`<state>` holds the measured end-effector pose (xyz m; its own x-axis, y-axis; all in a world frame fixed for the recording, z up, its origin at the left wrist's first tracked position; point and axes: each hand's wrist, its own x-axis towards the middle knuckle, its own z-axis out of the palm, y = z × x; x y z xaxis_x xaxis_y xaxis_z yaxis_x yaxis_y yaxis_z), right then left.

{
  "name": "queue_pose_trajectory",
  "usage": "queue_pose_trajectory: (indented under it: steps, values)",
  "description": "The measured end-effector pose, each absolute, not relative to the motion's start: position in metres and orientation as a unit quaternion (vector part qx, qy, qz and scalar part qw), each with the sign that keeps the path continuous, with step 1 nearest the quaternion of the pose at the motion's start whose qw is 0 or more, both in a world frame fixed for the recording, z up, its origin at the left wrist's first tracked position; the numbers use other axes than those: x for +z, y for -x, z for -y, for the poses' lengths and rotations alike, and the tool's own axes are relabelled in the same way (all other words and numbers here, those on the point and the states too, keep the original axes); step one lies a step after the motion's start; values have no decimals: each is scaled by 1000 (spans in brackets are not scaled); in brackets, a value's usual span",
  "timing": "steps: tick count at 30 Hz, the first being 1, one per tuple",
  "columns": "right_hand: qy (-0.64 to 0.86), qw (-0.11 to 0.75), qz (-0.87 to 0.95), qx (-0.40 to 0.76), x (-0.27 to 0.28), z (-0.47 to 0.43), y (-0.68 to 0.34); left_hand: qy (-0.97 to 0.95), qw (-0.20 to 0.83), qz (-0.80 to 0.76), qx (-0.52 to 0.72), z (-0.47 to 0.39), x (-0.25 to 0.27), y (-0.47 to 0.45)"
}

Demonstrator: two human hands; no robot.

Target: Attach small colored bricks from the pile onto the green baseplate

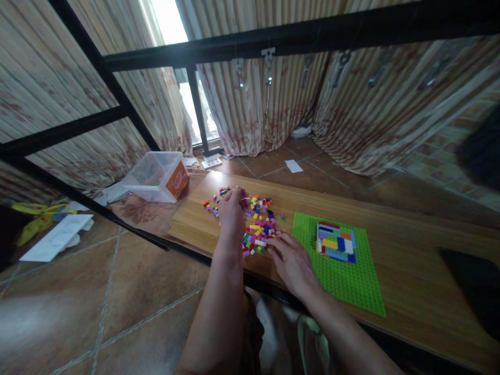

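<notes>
A loose pile of small toy building bricks in many colours lies on the wooden tabletop. Above the far left part of the pile is my left hand, its fingers curled together; whatever they hold is hidden. My right hand rests at the near right edge of the pile, thumb and fingers apart, fingertips close to a white brick. To its right lies a green studded baseplate. On the baseplate sits a low, roughly square build of mixed-colour bricks.
A clear plastic box with an orange label stands beyond the left end of the wooden table. A black metal frame crosses in front of the curtains. A dark flat object lies at the table's right.
</notes>
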<state>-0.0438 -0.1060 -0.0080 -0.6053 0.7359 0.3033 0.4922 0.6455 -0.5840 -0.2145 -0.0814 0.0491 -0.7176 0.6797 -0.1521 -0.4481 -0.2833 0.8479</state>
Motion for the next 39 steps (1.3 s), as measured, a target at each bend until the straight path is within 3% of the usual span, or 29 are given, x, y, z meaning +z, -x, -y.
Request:
queue_pose_trajectory:
  steps: [24, 28, 32, 39]
  values:
    - [430, 175, 877, 122, -16, 93, 72, -151, 403, -515, 741, 82, 52, 215]
    - [436, 229, 854, 167, -10, 95, 69, -182, 416, -527, 718, 81, 51, 212]
    - [453, 330, 778, 283, -1, 95, 59, -259, 435, -573, 645, 80, 49, 204]
    - [479, 441, 585, 484, -2, 91, 34, -397, 553, -544, 491, 81, 38, 169]
